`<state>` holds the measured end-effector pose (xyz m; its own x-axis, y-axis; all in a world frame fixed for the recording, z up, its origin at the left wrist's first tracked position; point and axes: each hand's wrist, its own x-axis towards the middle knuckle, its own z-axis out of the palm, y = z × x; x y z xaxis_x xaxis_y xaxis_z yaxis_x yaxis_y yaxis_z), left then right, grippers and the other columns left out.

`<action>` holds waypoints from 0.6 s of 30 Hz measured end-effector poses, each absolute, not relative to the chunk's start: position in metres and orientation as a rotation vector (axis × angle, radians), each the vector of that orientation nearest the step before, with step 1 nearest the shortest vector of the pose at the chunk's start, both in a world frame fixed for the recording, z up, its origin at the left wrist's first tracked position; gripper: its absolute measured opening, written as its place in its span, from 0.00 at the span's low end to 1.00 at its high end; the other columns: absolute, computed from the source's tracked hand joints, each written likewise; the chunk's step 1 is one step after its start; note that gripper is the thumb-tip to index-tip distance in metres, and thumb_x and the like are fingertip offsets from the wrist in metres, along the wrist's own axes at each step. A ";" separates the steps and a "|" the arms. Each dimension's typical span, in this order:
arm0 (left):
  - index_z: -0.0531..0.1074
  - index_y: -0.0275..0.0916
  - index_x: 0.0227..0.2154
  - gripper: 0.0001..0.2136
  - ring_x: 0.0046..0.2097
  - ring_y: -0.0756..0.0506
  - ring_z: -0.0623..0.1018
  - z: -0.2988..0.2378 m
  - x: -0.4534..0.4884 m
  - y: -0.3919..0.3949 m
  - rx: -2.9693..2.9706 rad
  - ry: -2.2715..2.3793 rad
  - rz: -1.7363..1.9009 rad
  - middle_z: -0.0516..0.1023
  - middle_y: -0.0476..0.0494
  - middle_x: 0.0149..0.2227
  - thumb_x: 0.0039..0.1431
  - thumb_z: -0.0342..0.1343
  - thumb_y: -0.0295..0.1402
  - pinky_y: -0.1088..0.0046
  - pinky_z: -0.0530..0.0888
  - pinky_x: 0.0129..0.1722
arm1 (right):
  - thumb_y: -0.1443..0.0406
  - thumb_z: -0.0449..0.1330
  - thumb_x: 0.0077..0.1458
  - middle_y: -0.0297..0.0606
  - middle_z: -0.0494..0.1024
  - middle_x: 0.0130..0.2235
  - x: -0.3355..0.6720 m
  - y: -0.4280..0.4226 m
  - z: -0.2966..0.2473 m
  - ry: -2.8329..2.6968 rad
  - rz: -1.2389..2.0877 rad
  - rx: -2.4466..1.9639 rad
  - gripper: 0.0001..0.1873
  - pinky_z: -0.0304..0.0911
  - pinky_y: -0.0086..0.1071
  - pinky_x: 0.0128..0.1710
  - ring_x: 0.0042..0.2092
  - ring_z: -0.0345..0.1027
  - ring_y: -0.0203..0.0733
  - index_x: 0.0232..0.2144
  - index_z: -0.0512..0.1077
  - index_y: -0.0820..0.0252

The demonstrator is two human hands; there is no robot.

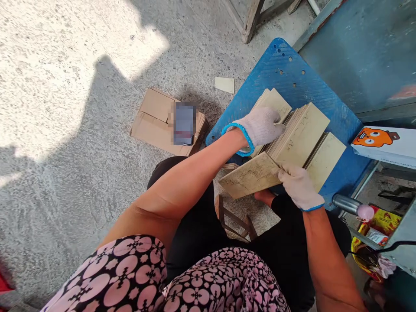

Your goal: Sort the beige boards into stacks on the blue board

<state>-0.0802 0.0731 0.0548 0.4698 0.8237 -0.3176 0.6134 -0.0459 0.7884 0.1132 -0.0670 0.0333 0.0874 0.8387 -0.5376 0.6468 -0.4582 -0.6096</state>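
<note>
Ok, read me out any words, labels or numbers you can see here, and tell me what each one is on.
No text can be read.
White box: small print along its edge, too small to read.
Yellow packet: print too small.
Cardboard box: blurred patch, nothing legible.
Tile in the right hand: scrawled marks, not readable.

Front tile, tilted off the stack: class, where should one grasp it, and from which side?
Pinch the front tile at its right end, from the right, where the right hand has its grip: it is thin and flat, both faces are free there, and the stack blocks its far side.
</note>
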 end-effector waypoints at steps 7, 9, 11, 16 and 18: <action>0.78 0.41 0.27 0.12 0.37 0.44 0.78 0.060 -0.088 0.075 1.490 1.094 0.167 0.77 0.47 0.26 0.62 0.55 0.39 0.70 0.74 0.38 | 0.62 0.74 0.37 0.30 0.77 0.26 0.147 0.006 0.087 -0.911 1.150 -1.853 0.12 0.54 0.26 0.19 0.25 0.64 0.33 0.28 0.80 0.56; 0.78 0.41 0.28 0.11 0.36 0.45 0.78 0.056 -0.086 0.077 1.424 1.122 0.244 0.77 0.48 0.27 0.62 0.56 0.38 0.70 0.74 0.37 | 0.63 0.74 0.36 0.31 0.77 0.26 0.153 0.024 0.092 -0.923 1.120 -1.826 0.11 0.53 0.27 0.18 0.24 0.64 0.33 0.28 0.80 0.54; 0.77 0.41 0.27 0.11 0.36 0.46 0.77 0.050 -0.082 0.080 1.374 1.170 0.314 0.76 0.48 0.27 0.62 0.55 0.38 0.71 0.73 0.36 | 0.65 0.73 0.38 0.33 0.78 0.28 0.156 0.041 0.091 -0.929 1.142 -1.785 0.10 0.57 0.29 0.20 0.26 0.67 0.35 0.29 0.81 0.53; 0.77 0.40 0.31 0.11 0.32 0.50 0.73 0.033 -0.075 0.093 1.213 1.271 0.505 0.74 0.49 0.28 0.66 0.52 0.35 0.73 0.72 0.35 | 0.59 0.64 0.56 0.33 0.81 0.35 0.149 0.065 0.079 -0.686 1.259 -1.570 0.07 0.61 0.29 0.24 0.34 0.75 0.38 0.27 0.74 0.51; 0.76 0.39 0.33 0.12 0.32 0.50 0.72 0.028 -0.079 0.101 1.152 1.355 0.552 0.74 0.49 0.29 0.67 0.50 0.34 0.73 0.72 0.35 | 0.52 0.62 0.59 0.33 0.80 0.33 0.147 0.059 0.073 -0.578 1.276 -1.515 0.12 0.66 0.31 0.27 0.34 0.75 0.39 0.29 0.73 0.50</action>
<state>-0.0785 0.1014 0.0283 0.2050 0.8633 -0.4611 0.2957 0.3945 0.8700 0.1465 0.0591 0.0735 0.3213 0.8477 -0.4221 -0.2419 -0.3575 -0.9021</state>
